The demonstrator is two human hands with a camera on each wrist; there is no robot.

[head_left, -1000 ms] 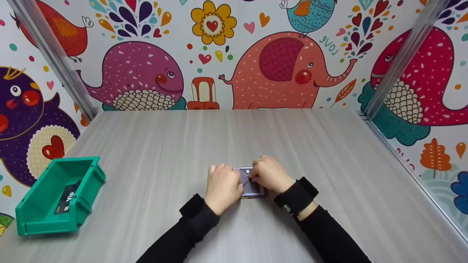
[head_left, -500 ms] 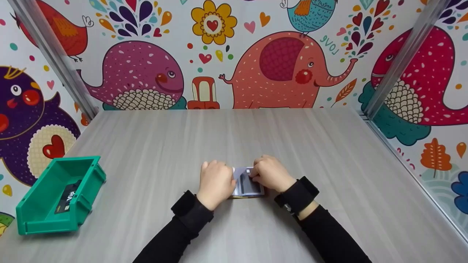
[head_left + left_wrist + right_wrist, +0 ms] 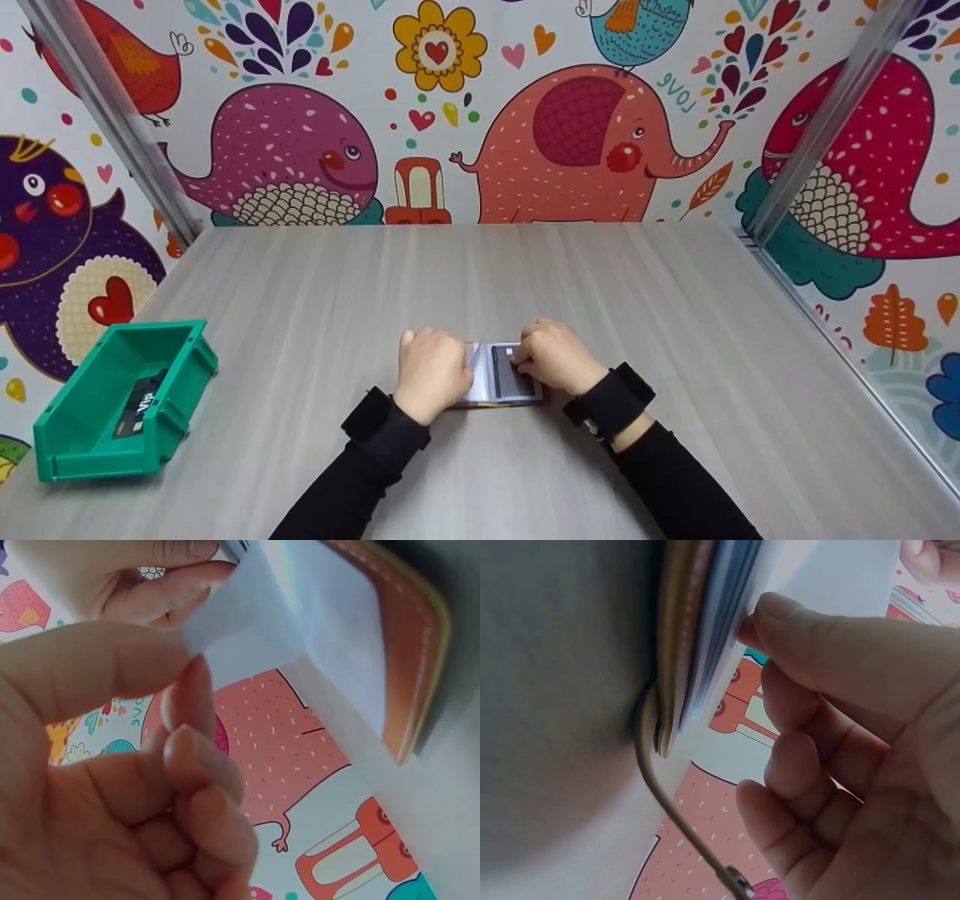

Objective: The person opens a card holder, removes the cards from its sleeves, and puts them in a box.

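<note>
A small card holder (image 3: 478, 384) lies spread open on the table, its pages clear plastic sleeves. Its brown stitched cover (image 3: 414, 664) shows in the left wrist view. Thumb and forefinger of my left hand (image 3: 433, 375) pinch a translucent sleeve (image 3: 244, 641) by its edge, holding it raised on the left side. On the right side, a dark card (image 3: 516, 384) shows in a sleeve. My right hand (image 3: 559, 358) is over that side, thumb and forefinger tips together at the stacked sleeves (image 3: 724, 622), other fingers curled. A strap (image 3: 681, 814) with a metal snap sticks out from the cover.
A green plastic bin (image 3: 97, 442) stands at the left of the table, with a black card (image 3: 140, 403) lying in it. Printed panels (image 3: 427, 135) with cartoon animals rise behind the table and at both sides, with metal posts (image 3: 821, 120) at the corners.
My left hand has moved left with the pinched sleeve, turning it over and uncovering the dark card and the holder's left side. My right hand has stayed in place.
</note>
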